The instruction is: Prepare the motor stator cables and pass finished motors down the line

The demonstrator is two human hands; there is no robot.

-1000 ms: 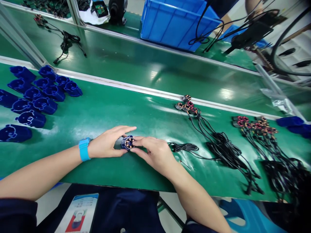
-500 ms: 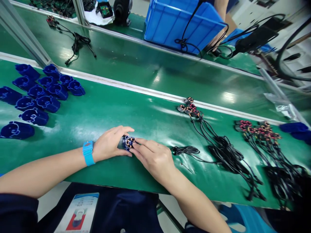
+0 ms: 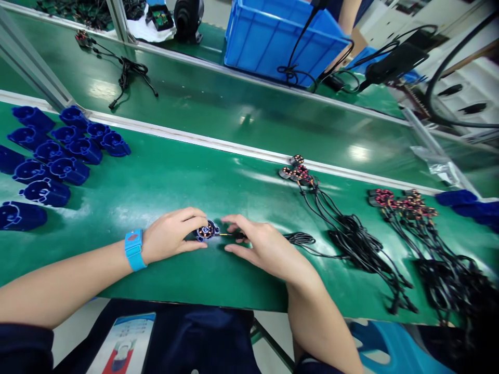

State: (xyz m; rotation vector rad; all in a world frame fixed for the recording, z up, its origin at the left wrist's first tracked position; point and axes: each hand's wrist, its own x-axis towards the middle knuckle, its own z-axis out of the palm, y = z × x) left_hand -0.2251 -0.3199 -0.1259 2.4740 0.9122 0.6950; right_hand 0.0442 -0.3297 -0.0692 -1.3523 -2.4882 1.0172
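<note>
My left hand [image 3: 173,235], with a blue wristband [image 3: 134,251] on the wrist, is curled round a small blue housing with copper coils [image 3: 206,230] that rests on the green table [image 3: 163,171]. My right hand [image 3: 265,246] sits just right of it, fingers pinched on the thin black cable [image 3: 302,239] that runs from the part. The housing's coil face points toward me.
Several empty blue housings [image 3: 50,156] lie at the left. Two bundles of black cables with coil heads [image 3: 351,239] [image 3: 432,249] lie at the right. Beyond a metal rail runs a second green surface with a blue crate [image 3: 273,36], where another person's arm shows.
My right hand has drawn back to the right, away from the coil face, and now pinches the cable. My left hand keeps its hold on the housing.
</note>
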